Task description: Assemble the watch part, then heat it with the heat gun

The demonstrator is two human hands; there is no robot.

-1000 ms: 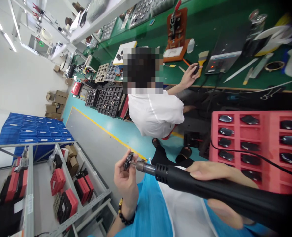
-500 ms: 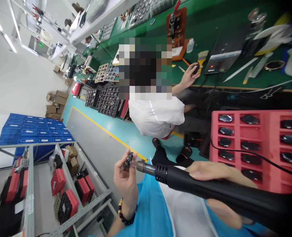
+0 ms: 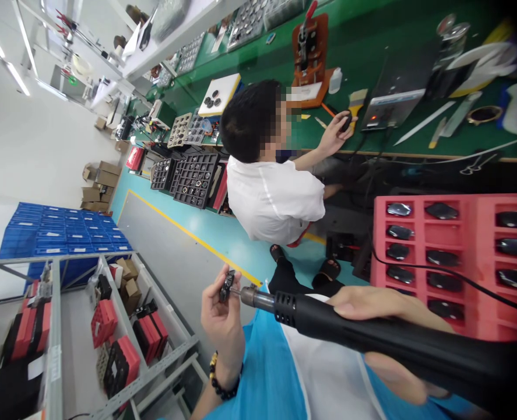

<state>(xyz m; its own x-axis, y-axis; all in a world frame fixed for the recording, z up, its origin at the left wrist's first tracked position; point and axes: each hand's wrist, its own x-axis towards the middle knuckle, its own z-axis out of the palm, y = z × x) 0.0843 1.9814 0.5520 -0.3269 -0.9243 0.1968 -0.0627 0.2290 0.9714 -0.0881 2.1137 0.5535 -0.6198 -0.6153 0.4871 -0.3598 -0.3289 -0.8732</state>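
Note:
My left hand (image 3: 223,321), with a beaded bracelet at the wrist, pinches a small dark, glossy faceted piece (image 3: 227,286) between fingertips and thumb. My right hand (image 3: 384,304) is wrapped round the thick black handle of a hot-air gun (image 3: 328,319). Vent slots ring the front of that handle, and a metal tube with a narrow nozzle (image 3: 250,296) points left. Its thin tip reaches right up to the dark piece; whether they touch I cannot tell. The handle's rear end fades into shadow at the lower right.
A pink foam tray (image 3: 468,204) holding dark faceted pieces lies at right, a black cable (image 3: 454,273) across it. A co-worker in a white shirt (image 3: 275,195) sits at the green bench (image 3: 354,64). Metal shelving (image 3: 55,326) stands at lower left.
Both my hands, the dark piece and the hot-air gun stay almost where they were. The view has shifted very slightly; the co-worker's hand keeps its hold on a dark object.

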